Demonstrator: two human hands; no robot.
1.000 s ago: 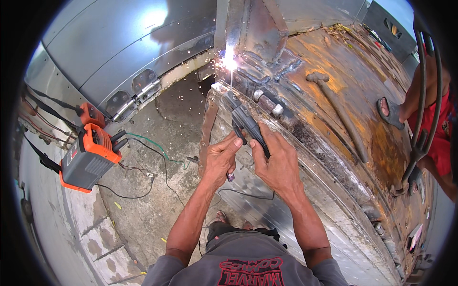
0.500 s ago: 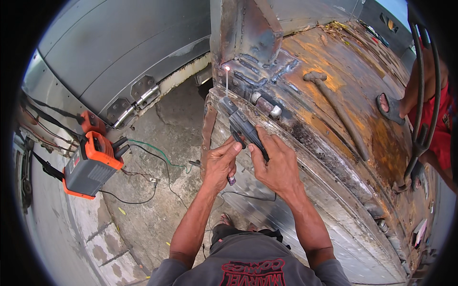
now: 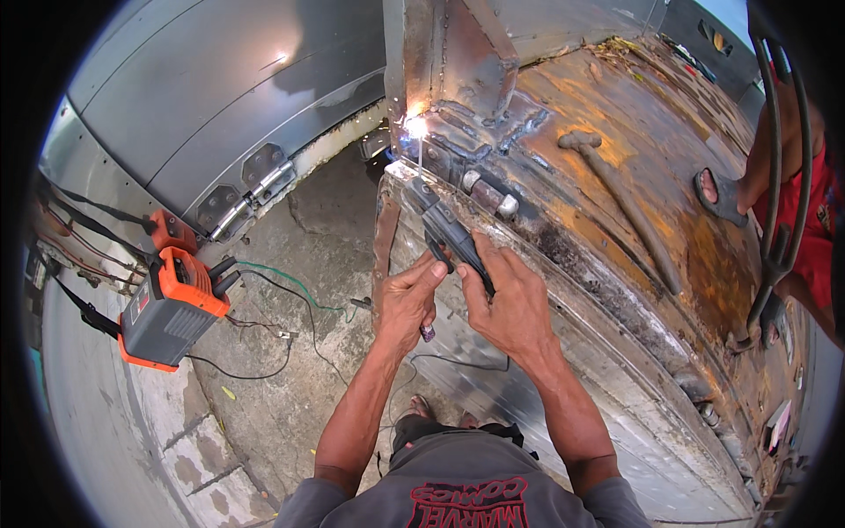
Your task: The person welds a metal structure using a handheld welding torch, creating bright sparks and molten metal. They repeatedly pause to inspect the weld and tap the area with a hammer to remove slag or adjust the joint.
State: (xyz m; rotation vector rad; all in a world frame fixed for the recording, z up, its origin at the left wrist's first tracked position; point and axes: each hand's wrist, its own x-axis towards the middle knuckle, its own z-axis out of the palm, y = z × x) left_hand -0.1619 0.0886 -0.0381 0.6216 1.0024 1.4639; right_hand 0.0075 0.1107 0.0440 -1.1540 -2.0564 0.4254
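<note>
Both hands grip the dark electrode holder point(image 3: 453, 233): the right hand point(image 3: 510, 304) wraps its handle, the left hand point(image 3: 407, 299) steadies it from beside. Its rod tip meets a bright arc point(image 3: 415, 128) at the near corner of the rusty steel bed point(image 3: 651, 194), beside a welded bracket point(image 3: 458, 62).

Steel deck point(image 3: 669, 202) is showing rough orange rust; grey panel point(image 3: 220, 97) is looking smooth, semi-glossy; welder casing point(image 3: 167, 308) is looking matt orange plastic; concrete floor point(image 3: 290, 370) is looking rough, cracked.
</note>
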